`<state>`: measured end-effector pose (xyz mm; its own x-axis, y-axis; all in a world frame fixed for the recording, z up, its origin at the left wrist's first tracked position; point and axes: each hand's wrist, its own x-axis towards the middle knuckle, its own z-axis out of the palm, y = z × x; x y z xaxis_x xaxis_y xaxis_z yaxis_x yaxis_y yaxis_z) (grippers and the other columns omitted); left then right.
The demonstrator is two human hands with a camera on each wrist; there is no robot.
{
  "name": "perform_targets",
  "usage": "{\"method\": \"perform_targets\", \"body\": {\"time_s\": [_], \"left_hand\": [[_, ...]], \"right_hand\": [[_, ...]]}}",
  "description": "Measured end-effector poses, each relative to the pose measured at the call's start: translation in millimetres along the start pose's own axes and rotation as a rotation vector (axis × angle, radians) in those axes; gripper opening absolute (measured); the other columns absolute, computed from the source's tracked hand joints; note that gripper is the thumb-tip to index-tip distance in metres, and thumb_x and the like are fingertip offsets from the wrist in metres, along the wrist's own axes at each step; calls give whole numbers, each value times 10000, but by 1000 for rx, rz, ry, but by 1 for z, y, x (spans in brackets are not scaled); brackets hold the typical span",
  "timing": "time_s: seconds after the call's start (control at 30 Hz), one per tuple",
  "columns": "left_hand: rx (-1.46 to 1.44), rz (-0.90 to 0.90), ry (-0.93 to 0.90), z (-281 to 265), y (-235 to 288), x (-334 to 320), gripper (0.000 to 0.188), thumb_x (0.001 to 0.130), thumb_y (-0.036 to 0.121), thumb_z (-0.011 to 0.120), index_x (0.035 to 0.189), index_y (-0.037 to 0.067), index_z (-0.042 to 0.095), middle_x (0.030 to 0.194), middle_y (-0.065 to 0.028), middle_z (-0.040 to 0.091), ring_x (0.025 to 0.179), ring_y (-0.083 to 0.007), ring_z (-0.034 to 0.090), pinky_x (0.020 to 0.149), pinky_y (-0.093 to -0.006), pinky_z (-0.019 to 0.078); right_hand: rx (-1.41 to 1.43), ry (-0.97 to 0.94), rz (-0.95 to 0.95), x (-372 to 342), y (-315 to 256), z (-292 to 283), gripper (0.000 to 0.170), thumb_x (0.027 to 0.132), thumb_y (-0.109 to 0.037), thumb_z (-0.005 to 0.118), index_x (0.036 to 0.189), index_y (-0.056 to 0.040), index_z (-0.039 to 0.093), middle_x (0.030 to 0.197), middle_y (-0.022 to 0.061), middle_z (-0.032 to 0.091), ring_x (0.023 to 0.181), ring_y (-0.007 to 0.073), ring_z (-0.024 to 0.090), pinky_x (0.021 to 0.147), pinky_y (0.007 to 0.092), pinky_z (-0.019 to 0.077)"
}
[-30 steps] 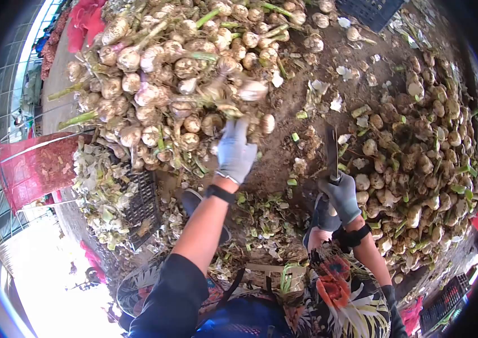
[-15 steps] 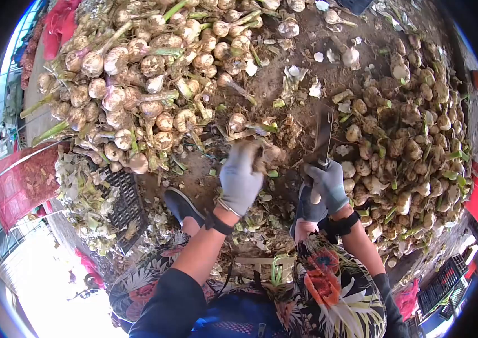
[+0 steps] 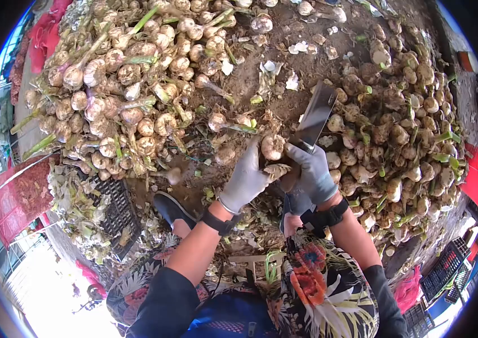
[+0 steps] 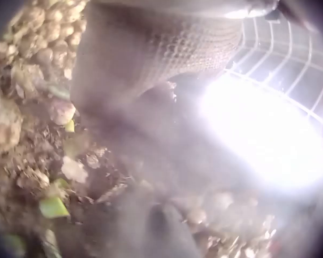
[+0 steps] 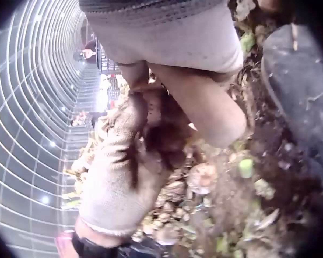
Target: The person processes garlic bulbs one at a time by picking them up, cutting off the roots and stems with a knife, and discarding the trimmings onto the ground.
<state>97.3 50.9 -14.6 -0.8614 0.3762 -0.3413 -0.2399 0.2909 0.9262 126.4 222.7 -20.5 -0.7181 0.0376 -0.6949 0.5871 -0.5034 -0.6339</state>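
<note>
In the head view the gloved left hand [image 3: 246, 183] grips a garlic bulb [image 3: 273, 146], roots facing up, with part of its stem or leaves [image 3: 277, 170] showing below. Close on its right, the gloved right hand [image 3: 313, 176] holds a cleaver by its handle, the wide blade [image 3: 317, 115] pointing up and away; its thumb side is at the bulb. The right wrist view shows the left hand [image 5: 118, 177] around the dark, shadowed bulb, beside the right hand [image 5: 172, 43] and the rounded handle end [image 5: 220, 118]. The left wrist view is blurred, with a glove [image 4: 134, 54] at the top.
A large heap of stemmed garlic [image 3: 132, 115] lies at the left, and a pile of trimmed bulbs [image 3: 399, 135] at the right. Leaf scraps [image 3: 75, 197] cover a black crate [image 3: 118, 208]. Between the piles is littered soil [image 3: 250, 73]. Shoes [image 3: 174, 209] stand below the hands.
The left hand has come from the left heap toward the right hand, bringing a bulb. The cleaver blade has tilted to the right. The whole head view has shifted somewhat.
</note>
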Motion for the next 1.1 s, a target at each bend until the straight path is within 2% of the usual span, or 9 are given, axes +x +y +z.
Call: {"method": "perform_targets", "body": {"time_s": [0.23, 0.3, 0.37, 0.5, 0.57, 0.77, 0.9, 1.03, 1.1], "left_hand": [[-382, -200, -87, -22, 27, -7, 570, 867, -9, 727, 1376, 32, 473, 1215, -20, 599, 1111, -105, 566, 984, -279, 476], [-410, -226, -11, -24, 23, -25, 542, 889, -10, 712, 1373, 38, 473, 1236, -23, 600, 1139, -102, 559, 1014, -302, 480], [-386, -227, -46, -27, 2, -32, 591, 908, -13, 692, 1430, 41, 419, 1276, -37, 596, 1168, -126, 571, 1036, -316, 495], [-1302, -361, 89, -30, -1, -34, 724, 912, 0, 698, 1519, 53, 308, 1338, -62, 575, 1193, -183, 593, 1053, -333, 504], [-625, -194, -32, -34, 4, -38, 784, 869, 38, 759, 1512, 35, 311, 1353, -66, 566, 1205, -176, 583, 1057, -343, 497], [-454, -73, 5, -33, 9, -34, 664, 847, 84, 795, 1407, 11, 446, 1257, -69, 619, 1137, -153, 615, 961, -308, 534], [-416, -62, -188, -34, 69, -35, 589, 803, 133, 844, 1297, 4, 551, 1204, -63, 640, 1100, -134, 613, 962, -294, 511], [-185, -66, -133, -16, 38, -29, 543, 760, 68, 842, 1232, 13, 579, 1123, -81, 664, 1012, -171, 664, 920, -334, 528], [85, 109, -146, -23, 39, -24, 458, 735, 22, 796, 1158, 31, 619, 1094, -85, 658, 1011, -229, 658, 917, -366, 524]], "right_hand": [[-511, -51, -206, -27, -38, 15, 172, 884, -150, 719, 1020, -51, 680, 823, 6, 676, 680, 120, 621, 638, 278, 499], [-1539, -48, -705, -39, -35, 12, 247, 789, -125, 721, 1025, -109, 652, 825, 56, 650, 730, 230, 673, 662, 365, 520], [-1510, -59, -663, -44, -40, 18, 292, 722, -133, 710, 999, -141, 618, 844, 85, 621, 801, 310, 671, 695, 428, 518], [-1519, -113, -643, -48, -44, 21, 287, 723, -115, 705, 996, -139, 622, 842, 72, 627, 791, 295, 671, 696, 422, 515], [-1514, -121, -637, -45, -37, 18, 291, 719, -109, 702, 998, -138, 623, 844, 73, 627, 792, 296, 670, 695, 425, 514], [-1444, -69, -658, -40, -27, 16, 245, 750, -104, 681, 989, -141, 642, 845, 88, 650, 784, 315, 674, 689, 434, 526], [-1467, 147, -149, -8, -12, -22, 164, 862, -191, 673, 982, -81, 696, 815, 129, 724, 757, 317, 711, 652, 413, 556], [-744, 14, -227, -15, 8, -26, 216, 849, -179, 703, 1012, -38, 717, 809, 130, 728, 742, 181, 717, 697, 329, 548], [-784, -57, -260, -20, -7, -16, 233, 837, -193, 710, 995, -23, 709, 788, 140, 711, 703, 197, 694, 684, 338, 533]]}}
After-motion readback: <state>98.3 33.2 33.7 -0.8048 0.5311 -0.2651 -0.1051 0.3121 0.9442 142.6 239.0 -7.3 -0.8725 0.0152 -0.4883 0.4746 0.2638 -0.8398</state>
